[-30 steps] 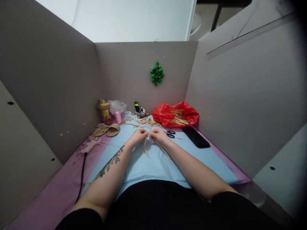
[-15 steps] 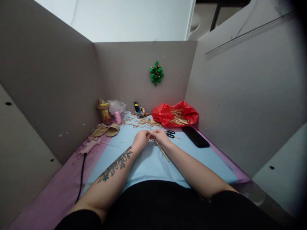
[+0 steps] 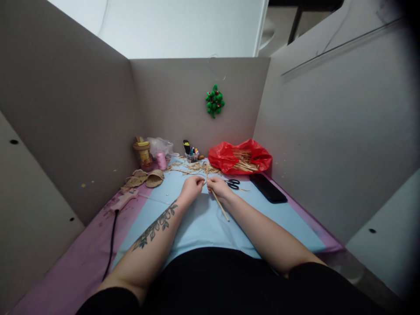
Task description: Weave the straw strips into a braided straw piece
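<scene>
My right hand (image 3: pixel 218 187) is closed round a long, pale straw strip (image 3: pixel 220 206). One end of the strip slants down toward me, and a thinner part stands up past the fingertips. Just to the left, my left hand (image 3: pixel 193 188) is pinched shut with its fingertips close to the straw. Whatever thin piece lies between those fingers is too small to make out. Both hands are above the light blue sheet (image 3: pixel 203 232). Black-handled scissors (image 3: pixel 233 183) lie just beyond my right hand, their blades partly hidden.
Behind my hands are loose straw scraps (image 3: pixel 193 167), a pen cup (image 3: pixel 192 154) and a red bag (image 3: pixel 226 157) of straw. A black phone (image 3: pixel 268 188) lies right. At left are a pink glue gun (image 3: pixel 124 199), woven pieces (image 3: pixel 154 178) and a pink thread spool (image 3: pixel 161 161). Grey panels enclose the table.
My left hand has drawn slightly left, leaving a small gap between the hands. My right hand still grips the straw strip, whose lower end has shifted a little left.
</scene>
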### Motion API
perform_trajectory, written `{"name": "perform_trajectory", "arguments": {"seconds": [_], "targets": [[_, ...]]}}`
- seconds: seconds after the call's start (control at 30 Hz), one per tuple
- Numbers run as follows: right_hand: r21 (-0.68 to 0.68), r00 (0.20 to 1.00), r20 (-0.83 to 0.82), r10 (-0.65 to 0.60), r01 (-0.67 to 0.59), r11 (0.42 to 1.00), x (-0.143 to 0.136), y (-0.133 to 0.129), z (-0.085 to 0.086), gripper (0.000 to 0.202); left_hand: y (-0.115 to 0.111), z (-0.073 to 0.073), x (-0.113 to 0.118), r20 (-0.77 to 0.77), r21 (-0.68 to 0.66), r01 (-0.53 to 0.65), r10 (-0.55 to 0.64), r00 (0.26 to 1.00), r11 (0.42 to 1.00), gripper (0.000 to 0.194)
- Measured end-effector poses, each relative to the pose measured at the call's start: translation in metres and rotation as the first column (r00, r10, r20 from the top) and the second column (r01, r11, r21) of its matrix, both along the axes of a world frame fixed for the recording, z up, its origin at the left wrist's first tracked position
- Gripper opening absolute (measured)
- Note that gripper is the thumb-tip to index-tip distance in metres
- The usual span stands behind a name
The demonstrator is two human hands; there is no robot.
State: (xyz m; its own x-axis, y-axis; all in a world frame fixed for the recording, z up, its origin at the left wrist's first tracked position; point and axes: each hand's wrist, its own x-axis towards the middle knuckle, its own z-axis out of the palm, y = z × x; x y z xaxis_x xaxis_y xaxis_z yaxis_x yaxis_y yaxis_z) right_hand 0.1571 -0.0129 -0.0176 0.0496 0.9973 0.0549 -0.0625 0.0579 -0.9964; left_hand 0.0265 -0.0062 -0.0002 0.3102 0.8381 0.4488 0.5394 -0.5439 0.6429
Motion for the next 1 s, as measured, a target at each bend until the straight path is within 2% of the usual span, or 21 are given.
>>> {"name": "perform_trajectory", "arguments": {"seconds": [0.03,0.1,0.2,0.4,0.53,0.8,0.93,1.0], "targets": [[-0.007,0.999,-0.018,0.05,-0.05,0.999,0.0,-0.002,0.002,0.014,0.0,0.001,0.0,0.045,-0.039,0.004,-0.002,0.999,0.999,0.022],[-0.011,0.992,-0.02,0.125,-0.125,0.992,0.0,-0.005,0.005,0.015,0.0,0.002,-0.001,0.095,-0.124,0.093,-0.082,0.992,0.988,0.021],[0.011,0.989,0.034,0.146,-0.147,0.989,0.001,-0.008,0.007,0.013,0.0,0.002,-0.002,0.087,-0.191,0.195,-0.181,0.98,0.962,0.023],[0.078,0.987,0.143,0.068,-0.079,0.994,0.003,-0.008,0.007,0.014,0.003,-0.002,-0.004,0.078,-0.22,0.099,-0.083,0.993,0.97,0.021],[0.124,0.971,0.239,0.002,-0.032,0.992,0.004,-0.006,0.007,0.008,0.002,-0.002,-0.002,0.133,-0.265,0.138,-0.106,0.985,0.954,0.021],[0.114,0.99,0.109,0.094,-0.106,0.988,0.006,-0.011,0.014,0.014,-0.005,0.005,-0.001,0.175,-0.271,0.211,-0.168,0.97,0.939,0.018],[0.155,0.989,0.137,0.051,-0.072,0.985,0.011,-0.01,0.015,0.012,-0.003,0.005,-0.002,0.117,-0.241,0.174,-0.15,0.982,0.955,0.015],[0.128,0.99,0.126,0.068,-0.084,0.988,0.014,-0.008,0.015,0.011,0.0,0.003,-0.002,0.042,-0.173,0.127,-0.122,0.992,0.977,0.015]]}}
